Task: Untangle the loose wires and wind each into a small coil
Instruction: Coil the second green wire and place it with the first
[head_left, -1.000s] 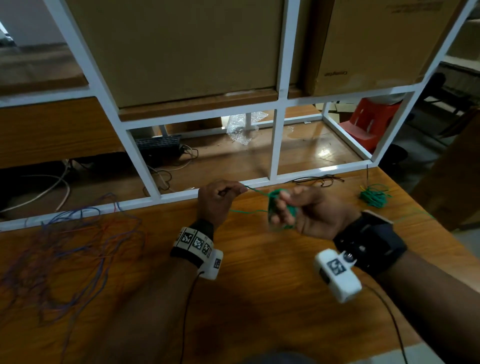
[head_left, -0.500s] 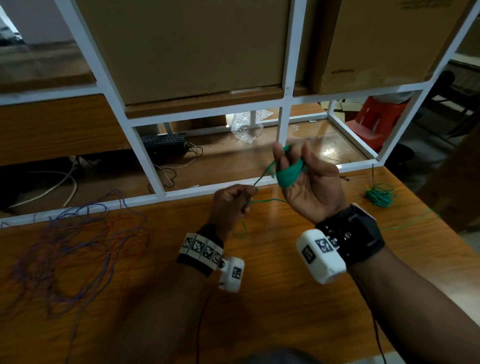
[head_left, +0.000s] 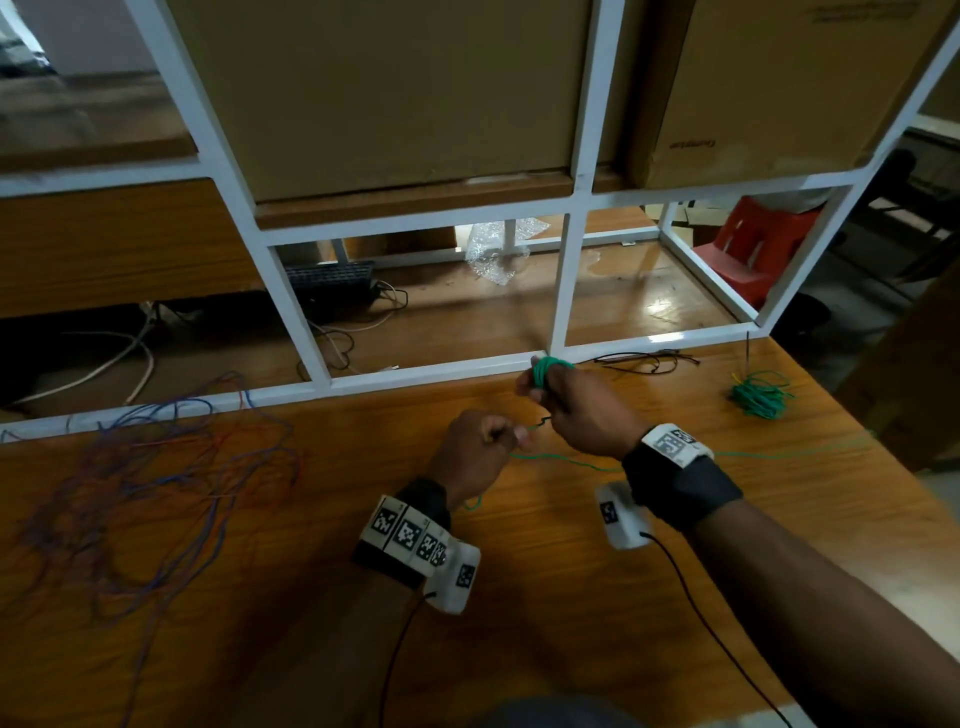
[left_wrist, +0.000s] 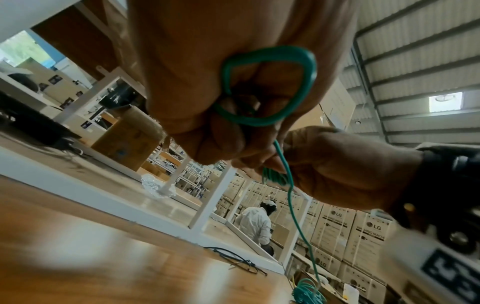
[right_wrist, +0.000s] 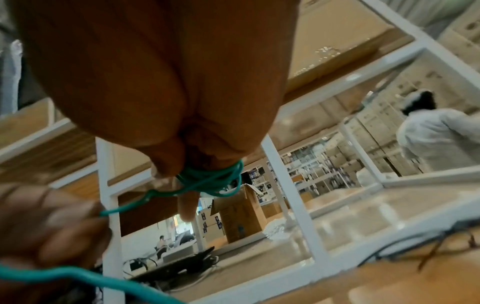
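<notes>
- I see the right hand (head_left: 582, 410) raised just above the wooden table (head_left: 571, 613), near the white frame (head_left: 431, 371). Its fingers are curled, and a green wire (head_left: 566, 460) is wound in several turns around the extended fingers (head_left: 553, 370).
- In the right wrist view, I read the wound turns (right_wrist: 213, 181) as bunched near the fingertips; the picture is blurred, so I cannot count them.
- I see the left hand (head_left: 475, 452) just beside the right hand, lower and closer to me. It is closed in a fist and pinches the same wire between thumb and fingers.
- In the left wrist view, one loop of the wire (left_wrist: 265, 86) lies against the left palm, and a short span runs from the pinch to the right hand (left_wrist: 337, 170).
- From the hands, I follow the free length of the wire to the right across the table.
- A finished green coil (head_left: 761, 397) lies on the table well to the right, apart from both hands.
- A tangle of blue and red wires (head_left: 145, 478) lies spread on the table's left side, touched by neither hand.
- A thin black wire (head_left: 644, 359) lies against the frame's base, behind the right hand.
- Cardboard boxes (head_left: 395, 93) stand on the shelf above.
</notes>
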